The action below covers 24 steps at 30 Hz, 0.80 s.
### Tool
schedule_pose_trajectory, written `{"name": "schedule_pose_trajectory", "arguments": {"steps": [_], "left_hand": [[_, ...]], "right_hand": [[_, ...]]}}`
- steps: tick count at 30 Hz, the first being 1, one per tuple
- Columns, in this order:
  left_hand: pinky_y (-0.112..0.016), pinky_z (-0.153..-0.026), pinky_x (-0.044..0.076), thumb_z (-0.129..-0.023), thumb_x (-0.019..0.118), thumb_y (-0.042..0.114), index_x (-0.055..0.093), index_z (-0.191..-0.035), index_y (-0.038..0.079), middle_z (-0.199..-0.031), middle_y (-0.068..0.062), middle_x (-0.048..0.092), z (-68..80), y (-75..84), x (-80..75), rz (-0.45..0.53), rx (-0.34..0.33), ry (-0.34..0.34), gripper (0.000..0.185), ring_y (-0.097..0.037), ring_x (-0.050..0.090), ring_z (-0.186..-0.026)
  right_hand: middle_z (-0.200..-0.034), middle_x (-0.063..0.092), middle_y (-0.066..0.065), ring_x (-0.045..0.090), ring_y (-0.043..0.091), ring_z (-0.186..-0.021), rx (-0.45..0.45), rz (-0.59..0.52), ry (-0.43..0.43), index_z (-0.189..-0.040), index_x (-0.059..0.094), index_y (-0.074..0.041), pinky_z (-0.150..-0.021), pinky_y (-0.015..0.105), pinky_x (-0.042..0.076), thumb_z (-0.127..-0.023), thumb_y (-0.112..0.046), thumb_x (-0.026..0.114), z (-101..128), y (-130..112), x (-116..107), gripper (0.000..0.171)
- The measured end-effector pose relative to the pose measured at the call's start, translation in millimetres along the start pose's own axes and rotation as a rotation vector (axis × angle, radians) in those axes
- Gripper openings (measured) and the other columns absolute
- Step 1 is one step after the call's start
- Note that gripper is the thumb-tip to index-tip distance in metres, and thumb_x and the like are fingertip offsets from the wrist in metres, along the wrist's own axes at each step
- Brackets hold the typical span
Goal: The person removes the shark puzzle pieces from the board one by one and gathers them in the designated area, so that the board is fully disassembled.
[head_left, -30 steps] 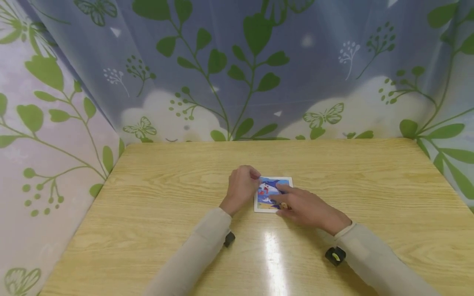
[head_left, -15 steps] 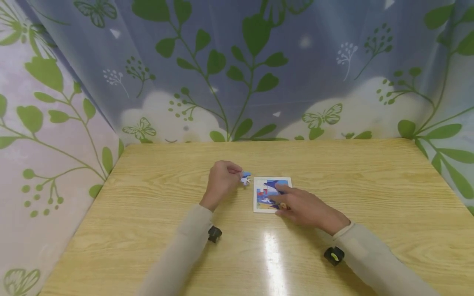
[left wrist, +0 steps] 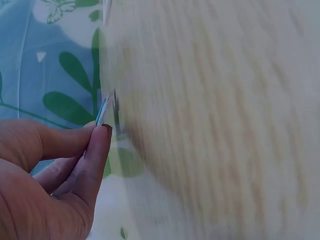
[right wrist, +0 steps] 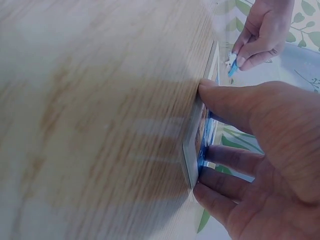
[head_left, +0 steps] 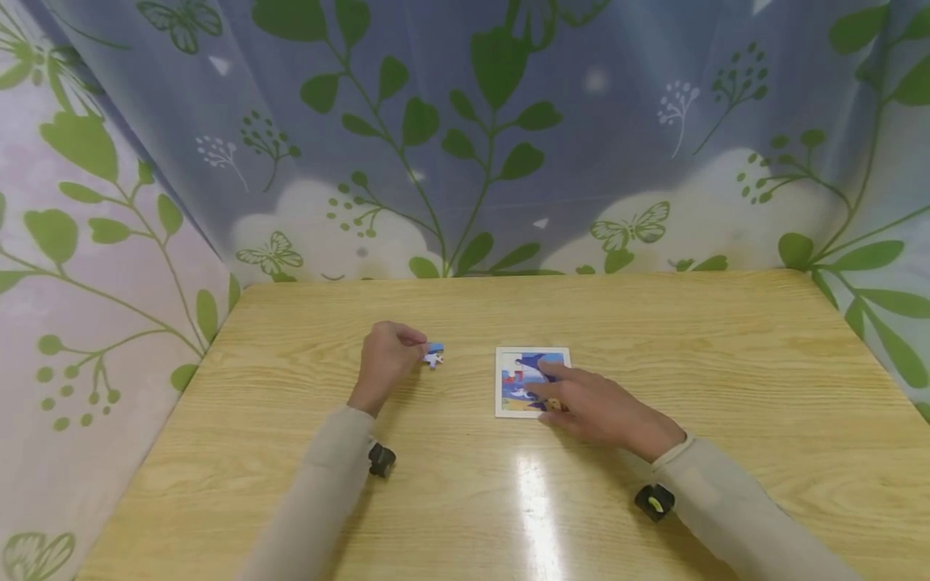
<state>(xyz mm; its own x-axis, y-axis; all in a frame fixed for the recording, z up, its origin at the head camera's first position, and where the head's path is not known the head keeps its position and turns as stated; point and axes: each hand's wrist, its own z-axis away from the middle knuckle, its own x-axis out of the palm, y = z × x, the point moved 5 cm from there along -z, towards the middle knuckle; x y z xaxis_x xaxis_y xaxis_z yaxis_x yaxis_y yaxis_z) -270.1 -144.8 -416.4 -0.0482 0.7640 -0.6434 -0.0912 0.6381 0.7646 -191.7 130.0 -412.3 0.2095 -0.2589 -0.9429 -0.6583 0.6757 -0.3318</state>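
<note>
My left hand [head_left: 385, 361] pinches a jigsaw piece [head_left: 434, 353], blue and white, between thumb and fingertips, to the left of the puzzle. Seen edge-on in the left wrist view, the piece [left wrist: 102, 111] looks thin and flat. A small square picture puzzle in a white frame [head_left: 500, 403] lies on the table, with a sea-animal picture and a pale gap at its upper left. My right hand [head_left: 603, 403] rests on the puzzle's right part, fingers reaching over the picture, covering some of it. In the right wrist view the thumb touches the edge of the frame [right wrist: 189, 150].
The wooden table [head_left: 327, 323] has a bright light reflection in front of the puzzle. A leaf-patterned curtain [head_left: 450, 145] stands along the table's back edge, with more patterned cloth at both sides. A small black device [head_left: 655, 502] sits at each wrist.
My left hand has drawn away from the puzzle to the left with the jigsaw piece, leaving a pale gap at the picture's upper left. The right hand stays in place.
</note>
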Motion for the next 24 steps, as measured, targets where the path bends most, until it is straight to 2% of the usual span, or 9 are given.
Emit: {"name": "schedule_pose_trajectory", "arguments": {"steps": [7, 13, 17, 20, 24], "left_hand": [[-0.038, -0.075, 0.056, -0.085, 0.080, 0.007, 0.078, -0.091, 0.002, -0.090, -0.011, 0.075, -2.0, -2.3, -1.0, -0.078, 0.002, 0.001, 0.007, -0.025, 0.069, -0.083], [-0.043, -0.082, 0.055, -0.087, 0.079, 0.008, 0.077, -0.095, 0.002, -0.094, -0.011, 0.076, -0.8, 4.8, -0.6, -0.164, 0.053, -0.007, 0.010, -0.028, 0.070, -0.090], [-0.041, -0.078, 0.058, -0.089, 0.077, 0.007, 0.077, -0.100, 0.000, -0.098, -0.012, 0.075, 7.9, 17.9, 7.7, -0.156, 0.103, -0.064, 0.012, -0.027, 0.071, -0.090], [-0.038, -0.077, 0.059, -0.089, 0.078, 0.007, 0.077, -0.101, 0.000, -0.098, -0.011, 0.075, 16.0, 30.0, 20.3, -0.158, 0.162, -0.121, 0.014, -0.025, 0.071, -0.088], [-0.036, -0.080, 0.058, -0.087, 0.079, 0.006, 0.077, -0.100, -0.001, -0.094, -0.010, 0.075, 26.1, 44.3, 39.0, -0.161, 0.243, -0.195, 0.015, -0.022, 0.070, -0.087]], "right_hand": [[-0.147, 0.044, 0.034, 0.067, 0.036, -0.108, 0.005, -0.009, -0.004, -0.136, 0.063, -0.004, -0.091, 0.050, 0.054, -0.095, -0.017, 0.073, 0.5, 1.0, 1.4, 0.044], [-0.146, 0.045, 0.034, 0.069, 0.034, -0.104, -0.005, 0.001, 0.007, -0.136, 0.063, -0.004, -0.090, 0.049, 0.055, -0.095, -0.017, 0.073, 0.7, 1.1, 0.8, 0.044], [-0.146, 0.045, 0.033, 0.069, 0.033, -0.103, -0.002, -0.002, 0.005, -0.136, 0.063, -0.004, -0.089, 0.049, 0.055, -0.095, -0.017, 0.073, 1.2, 1.2, -0.1, 0.044], [-0.147, 0.044, 0.034, 0.069, 0.032, -0.101, 0.006, -0.010, -0.002, -0.136, 0.063, -0.004, -0.088, 0.048, 0.055, -0.095, -0.017, 0.072, 1.3, 1.3, -0.3, 0.044], [-0.148, 0.043, 0.034, 0.066, 0.038, -0.110, 0.021, -0.023, -0.014, -0.137, 0.062, -0.004, -0.092, 0.050, 0.054, -0.096, -0.017, 0.072, 0.4, 1.9, 1.0, 0.044]]}}
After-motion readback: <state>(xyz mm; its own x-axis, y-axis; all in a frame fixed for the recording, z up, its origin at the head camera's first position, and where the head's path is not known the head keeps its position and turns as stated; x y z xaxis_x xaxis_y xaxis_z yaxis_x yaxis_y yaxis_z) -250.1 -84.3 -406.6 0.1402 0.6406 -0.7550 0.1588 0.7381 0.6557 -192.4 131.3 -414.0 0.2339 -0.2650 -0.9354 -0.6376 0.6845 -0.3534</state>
